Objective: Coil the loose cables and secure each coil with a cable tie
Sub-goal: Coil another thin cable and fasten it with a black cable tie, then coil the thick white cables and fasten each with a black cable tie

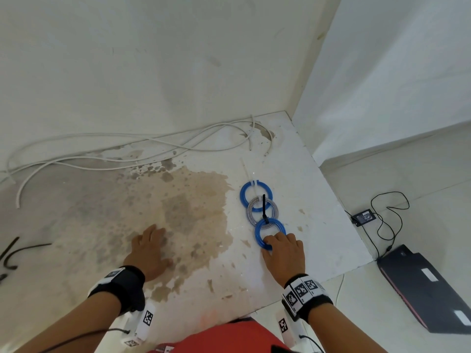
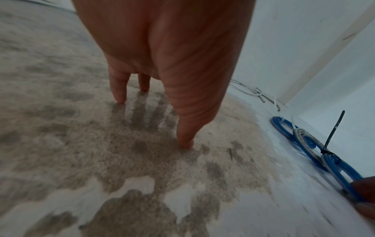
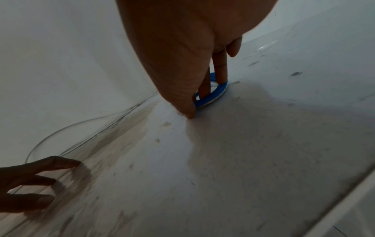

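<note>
Head view shows three finished coils lying in a row near the right edge of the stained white slab, each overlapping the next: a far blue coil with a pale tie, a grey coil in the middle, and a near blue coil closed with a black cable tie whose tail sticks upward. The right hand grasps the near blue coil, thumb outside the ring and fingers reaching down through it; probably it sets the coil at the end of the row, so the finished ones stay together, away from the work area. The left hand is released, fingers spread and resting on the brown stain in the middle of the slab, I think to support the body while leaning forward. Long white cables lie loose along the far edge by the wall, so this part of the task remains to do.
</note>
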### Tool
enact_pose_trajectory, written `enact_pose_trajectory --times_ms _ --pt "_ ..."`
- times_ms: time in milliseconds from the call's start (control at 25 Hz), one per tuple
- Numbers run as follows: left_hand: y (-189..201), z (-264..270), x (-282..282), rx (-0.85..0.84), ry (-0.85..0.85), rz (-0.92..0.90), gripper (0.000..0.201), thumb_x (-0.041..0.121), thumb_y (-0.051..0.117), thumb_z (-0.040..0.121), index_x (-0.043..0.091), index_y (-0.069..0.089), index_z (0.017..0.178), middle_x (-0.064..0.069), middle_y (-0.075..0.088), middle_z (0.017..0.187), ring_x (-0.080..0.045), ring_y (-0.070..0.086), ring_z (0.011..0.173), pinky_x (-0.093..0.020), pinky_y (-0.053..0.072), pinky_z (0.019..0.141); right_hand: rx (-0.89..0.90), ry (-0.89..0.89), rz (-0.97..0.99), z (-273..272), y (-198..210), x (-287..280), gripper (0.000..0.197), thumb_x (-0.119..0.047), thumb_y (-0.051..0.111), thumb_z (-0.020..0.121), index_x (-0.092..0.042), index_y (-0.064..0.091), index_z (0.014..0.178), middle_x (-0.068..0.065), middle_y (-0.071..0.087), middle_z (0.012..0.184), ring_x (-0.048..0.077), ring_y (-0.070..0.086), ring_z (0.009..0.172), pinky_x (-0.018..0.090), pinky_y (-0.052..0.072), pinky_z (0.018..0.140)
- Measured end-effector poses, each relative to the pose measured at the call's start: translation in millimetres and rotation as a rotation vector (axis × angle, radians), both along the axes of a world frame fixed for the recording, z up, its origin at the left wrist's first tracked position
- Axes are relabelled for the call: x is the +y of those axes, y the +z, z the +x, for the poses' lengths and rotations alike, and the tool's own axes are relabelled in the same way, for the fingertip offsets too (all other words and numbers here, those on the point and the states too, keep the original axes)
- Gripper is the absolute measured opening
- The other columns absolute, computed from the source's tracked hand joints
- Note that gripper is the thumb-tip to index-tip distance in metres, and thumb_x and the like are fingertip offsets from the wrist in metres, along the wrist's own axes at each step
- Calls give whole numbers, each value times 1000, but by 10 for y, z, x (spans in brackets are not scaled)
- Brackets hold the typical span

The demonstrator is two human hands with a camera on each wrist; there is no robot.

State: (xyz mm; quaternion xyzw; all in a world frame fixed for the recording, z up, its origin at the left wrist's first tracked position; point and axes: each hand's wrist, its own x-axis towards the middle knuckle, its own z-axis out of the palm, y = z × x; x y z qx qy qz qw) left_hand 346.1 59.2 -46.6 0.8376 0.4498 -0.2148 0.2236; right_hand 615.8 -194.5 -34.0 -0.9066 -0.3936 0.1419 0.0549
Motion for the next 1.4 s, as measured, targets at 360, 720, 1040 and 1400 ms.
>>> enact_pose_trajectory --times_ms 360,720,1040,1400 --pt "28 4 -25 2 1 -5 95 51 68 87 23 11 158 -4 -1 166 -41 9 149 -46 26 118 16 9 -35 5 33 -13 27 -39 61 95 -26 69 117 -5 67 105 20 57 99 34 42 87" --pt "11 -23 -21 3 -7 -15 95 51 68 87 23 12 158 -3 -2 166 -41 8 149 -49 26 118 35 22 -83 3 129 -1 29 -40 55 99 -26 65 122 -5 65 113 20 54 105 34 40 90" --pt "58 -64 -21 -25 -5 -32 86 48 65 90 24 16 157 -1 1 166 -38 8 150 -48 32 115 38 -2 -22 -49 152 7 36 -46 66 91 -24 66 119 -2 64 112 22 58 100 36 44 86" --pt "427 -16 257 -295 124 -98 34 31 44 105 18 55 134 -3 55 140 -23 52 127 -30 37 107 427 341 187 -238 493 1248 13 -34 56 100 -27 66 100 -15 65 90 5 60 81 28 55 75"
